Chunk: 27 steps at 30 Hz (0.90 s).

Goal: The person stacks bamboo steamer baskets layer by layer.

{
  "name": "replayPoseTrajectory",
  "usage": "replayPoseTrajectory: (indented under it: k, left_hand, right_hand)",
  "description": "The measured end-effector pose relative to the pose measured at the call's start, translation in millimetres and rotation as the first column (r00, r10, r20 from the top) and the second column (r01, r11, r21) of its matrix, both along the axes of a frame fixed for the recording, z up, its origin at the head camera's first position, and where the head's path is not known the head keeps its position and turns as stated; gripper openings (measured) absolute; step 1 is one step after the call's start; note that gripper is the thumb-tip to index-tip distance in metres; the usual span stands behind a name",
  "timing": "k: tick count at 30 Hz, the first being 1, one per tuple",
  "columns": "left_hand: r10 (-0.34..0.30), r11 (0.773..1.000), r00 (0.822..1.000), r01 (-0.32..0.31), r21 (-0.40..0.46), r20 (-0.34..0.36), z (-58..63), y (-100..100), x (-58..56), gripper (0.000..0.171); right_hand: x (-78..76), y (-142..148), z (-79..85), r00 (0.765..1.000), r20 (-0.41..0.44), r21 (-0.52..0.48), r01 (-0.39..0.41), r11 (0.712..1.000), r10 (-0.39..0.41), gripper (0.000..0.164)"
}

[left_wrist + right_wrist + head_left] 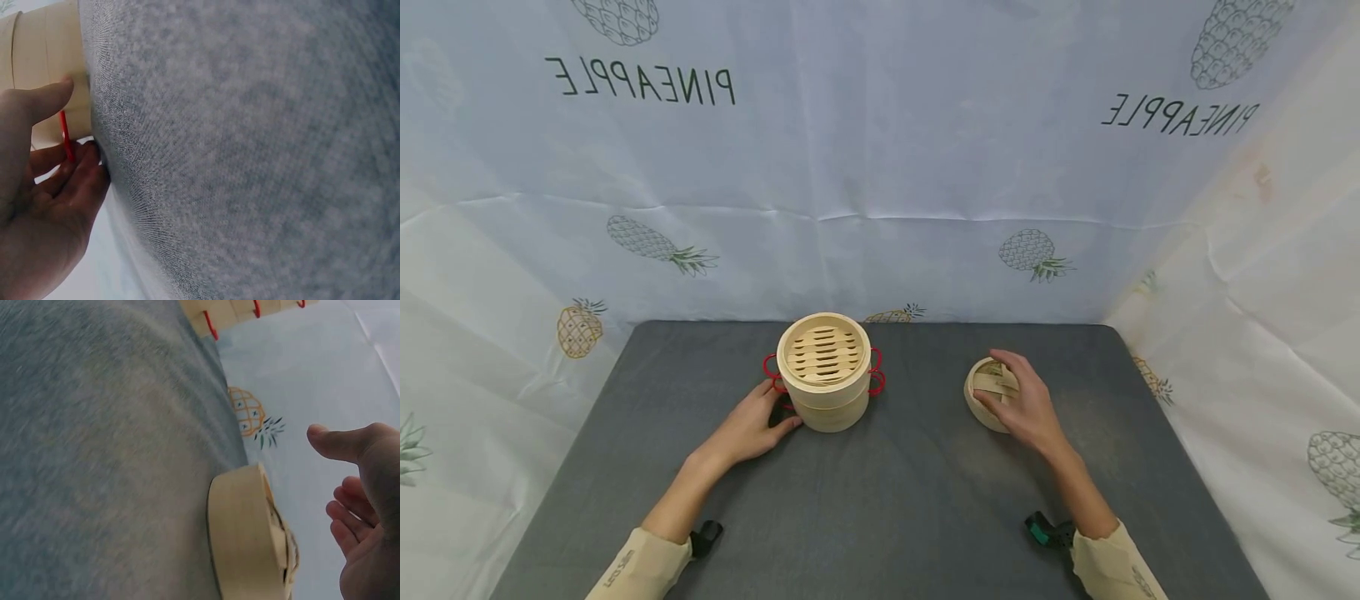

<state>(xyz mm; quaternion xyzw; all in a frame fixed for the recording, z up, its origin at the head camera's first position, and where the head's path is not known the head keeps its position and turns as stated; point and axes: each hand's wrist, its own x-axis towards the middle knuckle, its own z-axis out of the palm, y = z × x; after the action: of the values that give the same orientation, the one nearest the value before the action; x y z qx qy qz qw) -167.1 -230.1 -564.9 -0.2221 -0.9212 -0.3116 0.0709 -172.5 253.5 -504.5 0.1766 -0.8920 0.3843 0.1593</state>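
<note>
A stack of round bamboo steamer baskets (831, 400) with a slatted top and red side handles stands left of centre. My left hand (748, 429) holds its lower left side. In the left wrist view, the thumb (53, 100) touches the basket wall, and the fingers curl beside a red handle (66, 137) near the tabletop. To the right lies a bamboo steamer lid (992, 383) with crossed strips on top. My right hand (1026, 408) hovers over this lid, thumb and fingers spread; the right wrist view shows a gap between hand and lid.
Beneath everything is a dark grey cloth-covered table (902, 500). A white curtain (880, 150) with pineapple prints hangs behind its far edge and along the sides. Each wrist wears a dark band, such as the right wristband (1049, 532).
</note>
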Motion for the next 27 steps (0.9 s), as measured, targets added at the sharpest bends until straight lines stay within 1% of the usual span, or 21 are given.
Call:
replayPoseTrajectory:
  k: [1, 3, 4, 6, 8, 10, 11, 13, 14, 15, 16, 17, 18, 20, 21, 23, 24, 25, 27]
  left_hand:
    - [-0.004, 1.000, 1.000, 0.004, -0.002, -0.002, 4.5, 1, 1.8, 0.058]
    - [-0.001, 1.000, 1.000, 0.002, -0.005, 0.018, 15.6, 5, 6.0, 0.058]
    - [-0.012, 1.000, 1.000, 0.012, -0.003, 0.005, 15.1, 4, 5.6, 0.057]
    - [-0.011, 1.000, 0.999, 0.012, -0.022, 0.032, 26.5, 8, 9.1, 0.057]
    - [0.001, 1.000, 0.999, 0.000, -0.019, 0.046, 18.3, 5, 5.9, 0.057]
    - [-0.002, 1.000, 1.000, 0.002, -0.017, 0.030, 11.1, 3, 3.6, 0.056]
    - [0.008, 1.000, 0.999, -0.008, -0.022, 0.037, 12.3, 4, 4.2, 0.057]
    - [0.001, 1.000, 1.000, -0.001, 0.001, 0.014, 8.0, 2, 3.3, 0.058]
    - [-0.004, 1.000, 1.000, 0.004, 0.001, -0.001, 8.6, 2, 3.2, 0.058]
    - [-0.012, 1.000, 1.000, 0.012, 0.003, -0.008, 12.6, 3, 4.7, 0.058]
    - [-0.011, 1.000, 1.000, 0.011, 0.008, -0.012, 13.1, 3, 4.9, 0.059]
    - [-0.020, 1.000, 1.000, 0.020, 0.008, -0.017, 9.8, 2, 3.2, 0.059]
    - [-0.022, 1.000, 1.000, 0.022, 0.013, -0.011, 11.1, 3, 3.6, 0.059]
    - [-0.014, 1.000, 1.000, 0.014, 0.008, 0.002, 3.8, 0, 0.6, 0.060]
    - [-0.009, 1.000, 1.000, 0.009, 0.008, 0.016, 3.5, 0, 0.6, 0.060]
    - [-0.006, 1.000, 1.000, 0.006, -0.014, 0.017, -5.6, -3, -3.2, 0.061]
    - [0.000, 1.000, 1.000, 0.001, -0.019, 0.026, -4.5, -3, -3.0, 0.063]
    - [0.001, 1.000, 1.000, -0.001, -0.025, 0.028, -7.2, -4, -4.2, 0.063]
    - [-0.006, 0.999, 1.000, 0.007, -0.033, 0.011, -8.8, -4, -4.8, 0.064]
  right_hand:
    - [0.3, 1, -1.2, 1.000, -0.007, 0.002, 0.003, 1.000, -0.003, 0.070]
    - [0.7, 4, -3.6, 1.000, -0.021, 0.010, 0.015, 1.000, -0.015, 0.068]
    - [0.8, 6, -4.9, 0.999, -0.030, 0.015, 0.022, 1.000, -0.021, 0.067]
    - [0.5, 9, -7.7, 0.998, -0.056, 0.016, 0.029, 0.999, -0.028, 0.064]
    - [-0.6, 13, -11.6, 0.997, -0.076, 0.017, 0.035, 0.999, -0.034, 0.060]
    - [-1.6, 17, -15.3, 0.996, -0.086, 0.009, 0.040, 0.999, -0.039, 0.055]
    - [-2.1, 20, -17.3, 0.995, -0.088, 0.005, 0.044, 0.999, -0.043, 0.052]
    - [-2.9, 24, -21.0, 0.995, -0.081, -0.009, 0.056, 0.998, -0.056, 0.046]
    - [-3.1, 26, -22.7, 0.995, -0.076, -0.018, 0.062, 0.998, -0.064, 0.043]
    - [-3.4, 28, -24.2, 0.995, -0.074, -0.027, 0.066, 0.997, -0.068, 0.039]
    - [-4.0, 29, -25.9, 0.995, -0.074, -0.035, 0.070, 0.997, -0.073, 0.036]
    - [-4.3, 31, -27.6, 0.994, -0.072, -0.041, 0.073, 0.996, -0.076, 0.033]
    - [-4.8, 32, -29.1, 0.994, -0.072, -0.047, 0.077, 0.996, -0.080, 0.031]
    - [-6.1, 34, -31.8, 0.993, -0.077, -0.052, 0.082, 0.995, -0.086, 0.027]
    - [-6.7, 35, -32.8, 0.993, -0.080, -0.055, 0.083, 0.995, -0.087, 0.025]
    - [-7.9, 37, -34.0, 0.992, -0.083, -0.063, 0.087, 0.994, -0.092, 0.022]
    - [-8.4, 37, -34.3, 0.992, -0.085, -0.067, 0.089, 0.994, -0.095, 0.020]
    - [-8.9, 38, -34.4, 0.991, -0.085, -0.068, 0.094, 0.993, -0.099, 0.019]
    - [-9.5, 39, -34.3, 0.991, -0.080, -0.065, 0.104, 0.992, -0.109, 0.016]
